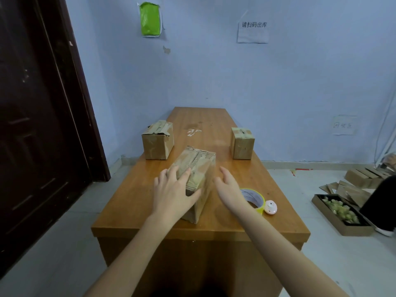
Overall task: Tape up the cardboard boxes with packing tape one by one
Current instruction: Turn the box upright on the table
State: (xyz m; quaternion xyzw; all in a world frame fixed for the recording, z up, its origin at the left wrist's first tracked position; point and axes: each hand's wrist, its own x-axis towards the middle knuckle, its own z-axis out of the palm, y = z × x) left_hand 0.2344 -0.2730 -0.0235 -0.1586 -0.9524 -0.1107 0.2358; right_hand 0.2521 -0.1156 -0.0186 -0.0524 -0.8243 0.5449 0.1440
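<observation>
A worn cardboard box (202,166) lies at an angle in the middle of the wooden table (132,211). My left hand (173,189) rests on its near top, fingers spread and thumb against the near end. My right hand (228,185) hovers open just right of the box, not touching it. A roll of packing tape with a yellow rim (256,198) lies flat on the table behind my right wrist. Two more cardboard boxes stand farther back, one at the left edge (157,142) and one at the right edge (243,144), both with tape on top.
A small pink round object (270,207) lies beside the tape roll. A scrap of clear tape (192,132) sits on the far table. On the floor to the right are flattened cardboard (347,189), a dark tray of pale items (340,213) and another person's leg (381,204). A dark door (38,125) stands left.
</observation>
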